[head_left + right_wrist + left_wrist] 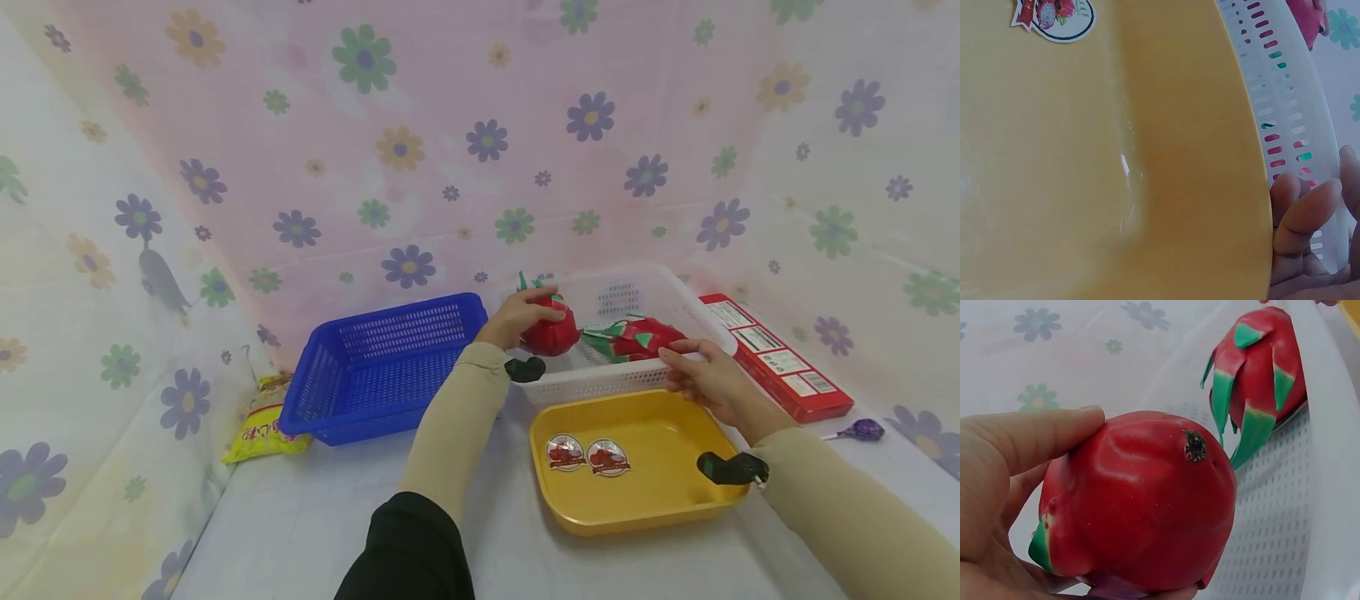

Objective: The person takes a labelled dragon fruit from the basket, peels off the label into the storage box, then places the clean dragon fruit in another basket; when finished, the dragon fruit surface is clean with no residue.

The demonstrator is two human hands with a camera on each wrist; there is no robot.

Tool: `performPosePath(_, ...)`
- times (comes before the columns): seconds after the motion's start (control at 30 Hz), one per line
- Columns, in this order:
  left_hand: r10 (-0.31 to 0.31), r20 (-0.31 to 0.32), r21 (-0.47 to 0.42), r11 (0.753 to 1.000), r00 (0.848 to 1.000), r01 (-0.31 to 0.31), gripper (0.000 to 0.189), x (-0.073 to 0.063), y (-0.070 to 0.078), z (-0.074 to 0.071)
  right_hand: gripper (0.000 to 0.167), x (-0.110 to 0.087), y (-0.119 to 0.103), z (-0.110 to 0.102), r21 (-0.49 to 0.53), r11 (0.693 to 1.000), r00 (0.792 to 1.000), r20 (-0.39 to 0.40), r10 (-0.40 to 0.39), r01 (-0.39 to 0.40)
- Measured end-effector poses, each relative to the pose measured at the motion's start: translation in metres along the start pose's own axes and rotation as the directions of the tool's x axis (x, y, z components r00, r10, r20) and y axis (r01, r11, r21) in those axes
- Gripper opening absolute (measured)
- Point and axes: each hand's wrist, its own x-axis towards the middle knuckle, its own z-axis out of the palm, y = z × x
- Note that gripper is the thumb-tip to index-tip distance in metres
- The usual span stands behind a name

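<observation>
My left hand (517,321) holds a red dragon fruit (1141,506) with green scales over the white perforated basket (600,383). In the left wrist view the thumb and fingers wrap its side, and the dark stem end faces the camera. A second dragon fruit (637,337) lies inside the basket toward its right end. At the basket's near right rim, my right hand (708,379) pinches the edge, with fingers (1307,215) on the outer side. Just below that hand sits a yellow tray (660,492) holding two round fruit stickers (609,457).
A blue perforated basket (390,417) stands left of the white one, with a yellow packet (262,425) beside it. Along the right lie a flat red box (787,362) and a purple-wrapped lollipop (862,429). Flowered cloth (450,167) hangs behind and at both sides.
</observation>
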Motion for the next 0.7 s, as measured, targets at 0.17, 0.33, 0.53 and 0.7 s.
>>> performPosePath(0.17, -0.012, -0.015, 0.012, 1.0, 1.0, 0.012, 0.062, 0.0011, 0.0, 0.0021, 0.083, 0.0012, 0.0003, -0.0011, -0.021, 1.0, 1.0, 0.004, 0.002, -0.002)
performPosePath(0.33, 0.107, -0.096, 0.136, 0.986, 0.99, -0.093, 0.061, -0.0013, 0.0035, 0.0009, 0.084, 0.0017, -0.0032, -0.0031, -0.037, 0.999, 1.0, 0.007, -0.006, 0.007)
performPosePath(0.53, 0.164, -0.128, 0.191, 0.972, 0.978, -0.138, 0.06, -0.0032, 0.0047, 0.0006, 0.083, 0.0003, -0.0048, -0.0027, -0.022, 1.0, 1.0, 0.017, -0.014, 0.014)
performPosePath(0.7, 0.168, -0.115, 0.183, 0.972, 0.979, -0.145, 0.058, -0.0065, 0.0054, 0.0016, 0.083, -0.0007, -0.0013, -0.0011, -0.007, 1.0, 1.0, 0.015, -0.008, 0.008)
